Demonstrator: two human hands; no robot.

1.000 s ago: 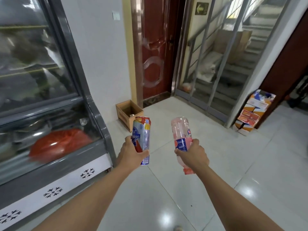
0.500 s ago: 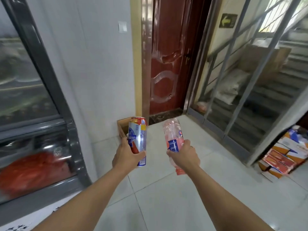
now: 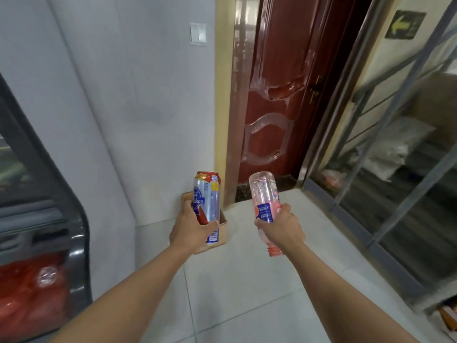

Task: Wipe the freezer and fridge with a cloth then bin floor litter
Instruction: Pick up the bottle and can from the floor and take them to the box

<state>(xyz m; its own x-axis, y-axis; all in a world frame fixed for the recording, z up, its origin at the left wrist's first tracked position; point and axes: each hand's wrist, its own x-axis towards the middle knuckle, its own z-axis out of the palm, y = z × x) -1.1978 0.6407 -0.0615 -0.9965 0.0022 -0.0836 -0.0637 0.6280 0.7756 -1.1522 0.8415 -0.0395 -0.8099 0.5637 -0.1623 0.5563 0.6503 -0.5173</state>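
**Can and bottle up front, box dead ahead**

Far left, the freezer (image 3: 44,243) edge: dark curved frame w/ glass, a red bag (image 3: 27,298) blurred behind it. Moving right, left hand (image 3: 191,227) grips the can (image 3: 207,206), fingers curled round its lower half, thumb across the front. Can's upright, silver w/ red top band and blue-and-red label. Right behind it, on the floor by the wall, sits the open cardboard box (image 3: 222,229), mostly hidden by hand and can. Next over, right hand (image 3: 282,230) grips the plastic bottle (image 3: 264,194), fingers wrapped at mid-body over the blue label. Bottle's clear, pink-tinted, held upside down, red cap end pointing down below the hand. Behind: red door (image 3: 274,95), then glass panel w/ grey bars.

Vs half a sec ago: freezer has slid further off left, wall and door loom bigger, box now directly behind the can. Both grips unchanged.
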